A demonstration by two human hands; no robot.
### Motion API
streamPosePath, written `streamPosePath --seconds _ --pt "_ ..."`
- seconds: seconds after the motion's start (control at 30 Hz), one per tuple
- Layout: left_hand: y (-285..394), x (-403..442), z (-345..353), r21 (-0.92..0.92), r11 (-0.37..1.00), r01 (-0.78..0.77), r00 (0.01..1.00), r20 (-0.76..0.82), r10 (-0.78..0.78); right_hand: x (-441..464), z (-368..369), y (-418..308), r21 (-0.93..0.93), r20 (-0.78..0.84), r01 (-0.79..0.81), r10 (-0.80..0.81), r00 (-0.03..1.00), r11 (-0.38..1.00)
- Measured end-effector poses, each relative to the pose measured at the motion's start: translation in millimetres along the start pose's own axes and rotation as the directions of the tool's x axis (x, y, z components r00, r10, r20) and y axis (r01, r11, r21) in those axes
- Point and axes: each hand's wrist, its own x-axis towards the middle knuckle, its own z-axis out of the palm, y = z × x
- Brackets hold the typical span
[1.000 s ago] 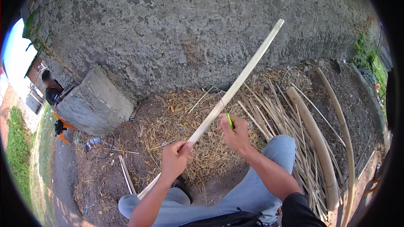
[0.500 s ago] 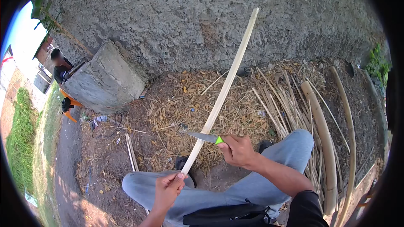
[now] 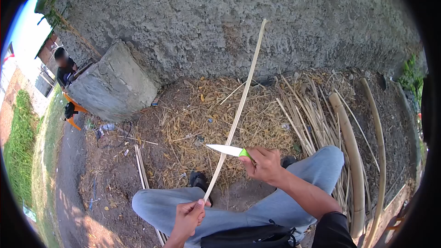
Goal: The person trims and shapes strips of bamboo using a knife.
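A long pale bamboo strip (image 3: 243, 96) slants up from my lap toward the wall, its narrow edge now facing me. My left hand (image 3: 189, 216) pinches its lower end above my left knee. In my right hand (image 3: 264, 163) is a knife (image 3: 226, 149) with a bright green handle, the fingers wrapped around it. The blade lies across the strip, pointing left, a short way above my left hand. Whether the edge bites into the bamboo I cannot tell.
Split bamboo strips (image 3: 308, 115) lie at the right, beside a thick bamboo pole (image 3: 351, 156) and a thinner pole (image 3: 379, 147). Shavings (image 3: 193, 119) cover the ground before the rough wall (image 3: 206, 23). A concrete block (image 3: 115, 82) stands left, with a person (image 3: 64, 66) behind it.
The strip has turned about its length, showing a narrower side, and its far tip has shifted left and down. My left hand has moved slightly right and down. The knife blade is tilted differently.
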Motion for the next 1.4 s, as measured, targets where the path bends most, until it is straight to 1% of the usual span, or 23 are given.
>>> streamPosePath --seconds 0.1,0.2,0.3,0.37,0.43,0.5,0.57,0.6,0.67,0.77,0.8,0.87,0.93,1.0,1.03,1.1,1.17,1.2,1.23,1.3,1.33,1.37,1.4 --pt "-8 3 -3 -0.049 0.999 0.003 1.0 0.004 -0.003 -6 -1 -11 0.001 0.099 0.109 -0.108 0.989 0.994" --pt "-12 0 -2 0.011 1.0 -0.025 0.999 -0.041 0.025 -8 7 -6 0.01 0.064 0.028 -0.029 0.998 1.0" --pt "-17 1 -2 -0.071 0.997 0.002 1.0 -0.022 -0.003 3 9 15 -0.048 0.009 0.023 -0.023 1.0 0.999" --pt "-28 1 -7 -0.092 0.993 0.07 0.997 -0.017 -0.071 5 8 28 -0.119 0.036 -0.169 0.174 0.984 0.978" --pt "-39 -2 -12 -0.127 0.987 0.097 0.995 0.008 -0.097 -7 10 16 -0.087 0.026 -0.172 0.175 0.984 0.981" --pt "-46 -2 -18 -0.163 0.979 0.118 0.993 0.031 -0.115 -16 9 0 -0.076 0.125 0.043 -0.033 0.992 0.996" --pt "-56 -11 -25 -0.052 0.992 0.114 0.989 -0.091 -0.118 -12 13 12 -0.086 0.14 -0.02 0.032 0.99 0.996" --pt "-63 -14 -28 -0.048 0.991 0.124 0.988 -0.092 -0.128 -6 14 26 -0.103 0.09 -0.081 0.09 0.992 0.991" --pt "-74 -12 -32 0.01 1.0 -0.006 0.997 -0.083 0.007 -3 14 28 -0.098 0.037 -0.157 0.161 0.986 0.983" --pt "-76 -11 -36 -0.111 0.988 0.104 0.987 -0.112 -0.116 -10 11 16 -0.142 0.071 -0.06 0.07 0.995 0.988" --pt "-75 -10 -36 -0.108 0.989 0.098 0.988 -0.107 -0.11 -11 6 7 -0.131 0.122 -0.009 0.025 0.992 0.991" --pt "-79 -21 -37 0.029 0.999 0.034 0.993 -0.112 -0.03 -11 8 25 -0.138 0.096 -0.09 0.103 0.99 0.986" --pt "-73 -32 -36 0.065 0.997 0.036 0.995 -0.099 -0.029 1 6 50 -0.144 0.007 -0.198 0.201 0.98 0.97" --pt "-74 -34 -37 0.096 0.995 0.025 0.997 -0.081 -0.017 -1 9 46 -0.139 0.033 -0.205 0.211 0.977 0.969" --pt "-80 -33 -42 0.052 0.996 0.072 0.993 -0.098 -0.067 -2 11 41 -0.133 0.062 -0.213 0.223 0.973 0.968" --pt "-83 -29 -45 0.009 0.994 0.107 0.988 -0.112 -0.105 -10 10 24 -0.137 0.072 -0.168 0.179 0.981 0.976" --pt "-88 -37 -43 0.065 0.993 0.094 0.987 -0.136 -0.084 -22 10 13 -0.116 0.159 -0.04 0.058 0.986 0.992" --pt "-92 -44 -42 0.065 0.992 0.109 0.986 -0.137 -0.1 -22 20 41 -0.122 0.148 -0.243 0.26 0.954 0.962" --pt "-94 -47 -42 0.088 0.99 0.114 0.986 -0.13 -0.102 -13 15 52 -0.123 0.149 -0.252 0.269 0.952 0.96" --pt "-94 -49 -48 0.119 0.987 0.108 0.99 -0.109 -0.095 3 6 64 -0.22 -0.043 -0.213 0.208 0.977 0.952" --pt "-92 -51 -51 0.107 0.986 0.127 0.988 -0.103 -0.116 4 1 57 -0.22 0.069 -0.296 0.317 0.946 0.93" --pt "-91 -51 -54 0.091 0.986 0.143 0.986 -0.097 -0.134 1 -3 47 -0.231 0.066 -0.288 0.31 0.948 0.929" --pt "-90 -49 -56 0.079 0.984 0.157 0.984 -0.093 -0.149 -4 -3 37 -0.195 0.104 -0.198 0.221 0.97 0.961"
